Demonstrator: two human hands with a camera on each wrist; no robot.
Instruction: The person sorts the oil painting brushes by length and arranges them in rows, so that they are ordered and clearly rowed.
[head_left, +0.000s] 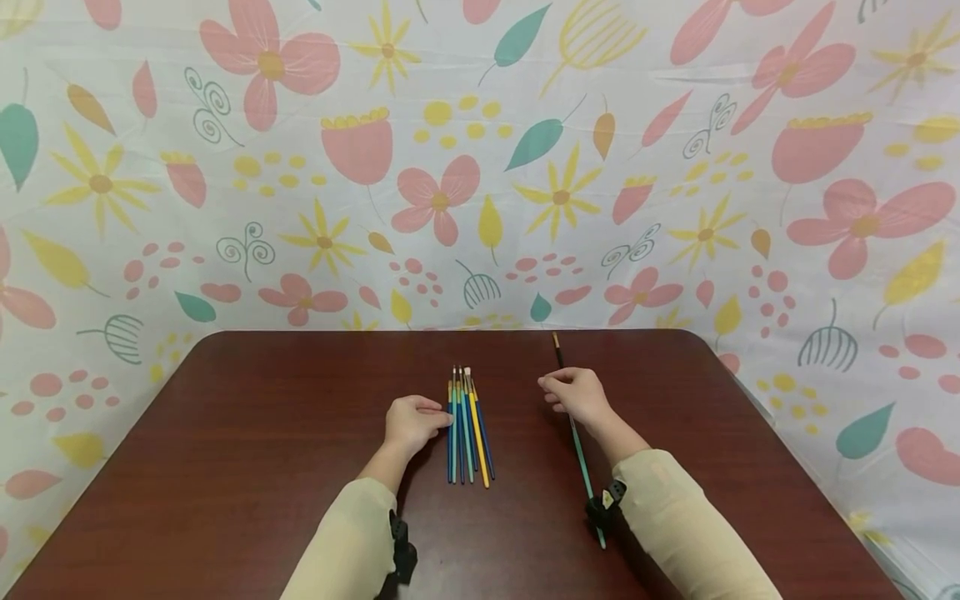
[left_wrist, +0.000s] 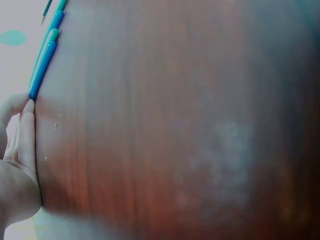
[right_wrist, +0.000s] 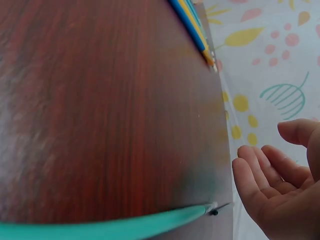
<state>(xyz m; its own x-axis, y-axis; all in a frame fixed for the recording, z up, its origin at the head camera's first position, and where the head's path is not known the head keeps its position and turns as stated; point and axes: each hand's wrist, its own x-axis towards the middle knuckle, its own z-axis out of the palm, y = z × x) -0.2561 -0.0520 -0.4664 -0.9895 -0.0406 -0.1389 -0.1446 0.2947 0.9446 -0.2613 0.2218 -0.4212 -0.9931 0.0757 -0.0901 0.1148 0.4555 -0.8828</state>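
A bundle of thin paintbrushes with blue, teal and yellow handles lies bristles-away on the table. At its left edge my left hand pinches the outermost blue paintbrush with thumb and forefinger, hiding part of it. The other fingers lie behind. Farther right lies a longer paintbrush with a teal handle, its upper part black. Above that one is my right hand, partly covering it in the head view. In the right wrist view its fingers are loosely bent, with a gap to the thumb and nothing held.
The dark reddish-brown table ends at a flower-printed cloth hanging behind it. Both sleeves carry black wrist devices, and the right one overlaps the long brush's lower handle in the head view.
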